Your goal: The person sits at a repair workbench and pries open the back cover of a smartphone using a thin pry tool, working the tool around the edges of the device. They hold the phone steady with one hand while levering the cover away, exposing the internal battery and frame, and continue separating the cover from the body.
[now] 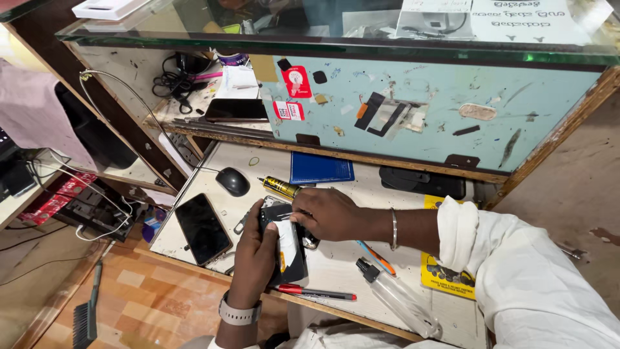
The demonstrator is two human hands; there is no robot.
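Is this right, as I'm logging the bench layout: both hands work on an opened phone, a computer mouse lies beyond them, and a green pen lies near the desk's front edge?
Not quite. The pen is red, as the head view shows. Both hands, left hand and right hand, do work on the opened phone, with the computer mouse beyond.

Black mouse (232, 181), blue booklet (321, 169) — red pen (315, 294) nearer.

Left hand (255, 255): forearm enters from 6 o'clock, wrist straight, hand pointing to 12, fingers curled in a side grip, thumb up along the right edge. Right hand (329, 213): forearm comes in from 3 o'clock, sleeve rolled back above the wrist, palm down, knuckles up, fingertips (298, 216) pinched toward 9, meeting the left thumb.
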